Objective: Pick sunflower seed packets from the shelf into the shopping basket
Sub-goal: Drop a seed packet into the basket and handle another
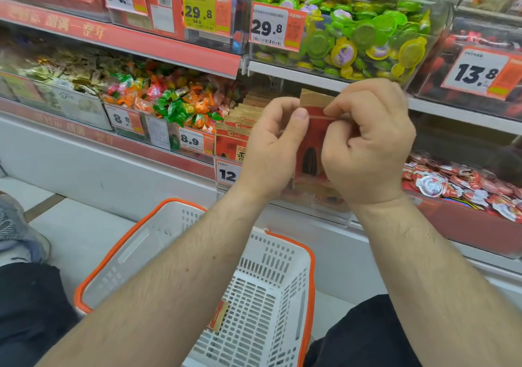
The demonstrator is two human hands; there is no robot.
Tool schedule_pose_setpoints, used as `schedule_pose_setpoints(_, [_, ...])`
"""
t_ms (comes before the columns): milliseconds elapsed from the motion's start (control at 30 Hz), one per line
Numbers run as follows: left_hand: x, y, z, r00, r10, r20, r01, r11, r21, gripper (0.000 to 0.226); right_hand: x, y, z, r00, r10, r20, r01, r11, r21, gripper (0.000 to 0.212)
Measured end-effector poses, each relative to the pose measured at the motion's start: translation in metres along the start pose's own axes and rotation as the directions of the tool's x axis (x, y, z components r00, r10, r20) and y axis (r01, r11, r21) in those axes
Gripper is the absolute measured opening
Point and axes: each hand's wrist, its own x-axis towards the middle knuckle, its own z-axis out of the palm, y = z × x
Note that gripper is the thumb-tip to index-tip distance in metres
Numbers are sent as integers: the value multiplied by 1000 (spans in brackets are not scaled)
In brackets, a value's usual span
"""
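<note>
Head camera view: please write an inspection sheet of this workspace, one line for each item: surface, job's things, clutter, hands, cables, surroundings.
Surface: pale floor in front of the shelves.
Job's things: a red and tan seed packet held up before the shelf; a row of like packets stands in the shelf; white shopping basket with orange rim on the floor below, one packet in basket partly hidden by the forearm.
Clutter: nothing seen.
Hands: left hand and right hand both pinch the held packet.
Cables: nothing seen.
Surroundings: bins of wrapped candy, green jelly cups, price tags, a grey shoe at left.
</note>
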Motion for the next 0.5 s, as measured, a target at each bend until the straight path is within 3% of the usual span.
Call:
schedule_pose_setpoints(67, [-7, 1, -11, 998, -59, 6, 59, 998, -22, 17, -7, -7, 9, 993, 86, 75, -91, 994, 63, 18])
schedule_pose_setpoints(133, [-16, -4, -22, 986, -164, -36, 164, 986, 11, 18, -22, -12, 20, 948, 250, 197, -276, 954, 115, 20])
schedule_pose_setpoints(233, [-35, -20, -36, 931, -318, -179, 334, 940, 65, 19, -50, -19, 34, 779, 496, 384, -581, 802, 141, 33])
schedule_pose_setpoints(333, [-56, -33, -50, 859, -444, -256, 465, 885, 26, 20, -74, -23, 43, 620, 606, 499, -743, 657, 125, 38])
schedule_pose_setpoints(433, [-74, -43, -65, 787, -538, -302, 557, 830, -30, 18, -97, -21, 49, 394, 711, 582, -898, 432, 81, 26])
schedule_pose_setpoints(500, [-83, -48, -75, 732, -596, -330, 604, 792, -91, 19, -109, -18, 51, 324, 723, 611, -913, 408, 2, 11])
